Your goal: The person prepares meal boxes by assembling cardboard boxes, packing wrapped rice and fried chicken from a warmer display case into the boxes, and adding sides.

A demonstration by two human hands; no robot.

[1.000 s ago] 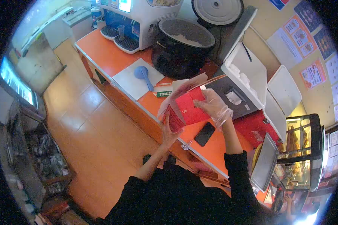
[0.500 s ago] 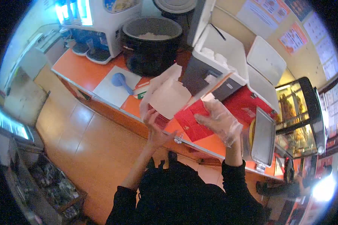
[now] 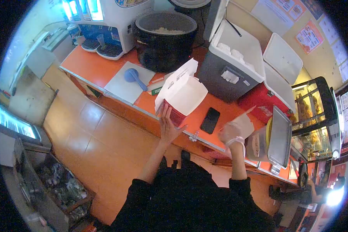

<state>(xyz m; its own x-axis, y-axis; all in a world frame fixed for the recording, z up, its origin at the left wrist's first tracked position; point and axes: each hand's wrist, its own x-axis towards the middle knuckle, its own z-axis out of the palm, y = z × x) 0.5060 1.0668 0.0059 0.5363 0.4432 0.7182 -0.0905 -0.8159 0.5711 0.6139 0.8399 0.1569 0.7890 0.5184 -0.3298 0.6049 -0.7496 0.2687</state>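
Observation:
My left hand [image 3: 170,125] holds a red paper box [image 3: 187,96] from below and the side; its lid stands up and its white inside shows. To the right, my right hand [image 3: 231,133], in a clear plastic glove, is closed and blurred near the counter's front edge. It is around a pale carton piece [image 3: 244,124] whose exact shape is smeared. Between the hands a black phone [image 3: 210,120] lies on the orange counter [image 3: 143,103]. Left of the box, a blue scoop [image 3: 134,77] rests on a white board [image 3: 118,86].
Behind the box stand a large black rice pot [image 3: 166,46] and an open grey cooler [image 3: 224,77]. A red cooler [image 3: 259,110], a metal tray [image 3: 280,137] and a lit glass display [image 3: 311,135] are on the right. Another person [image 3: 315,191] is at the far right.
The red box has opened out in my left hand, its white inside now facing up. My right hand has moved away from it, right and down, with the other carton piece. The phone shows again.

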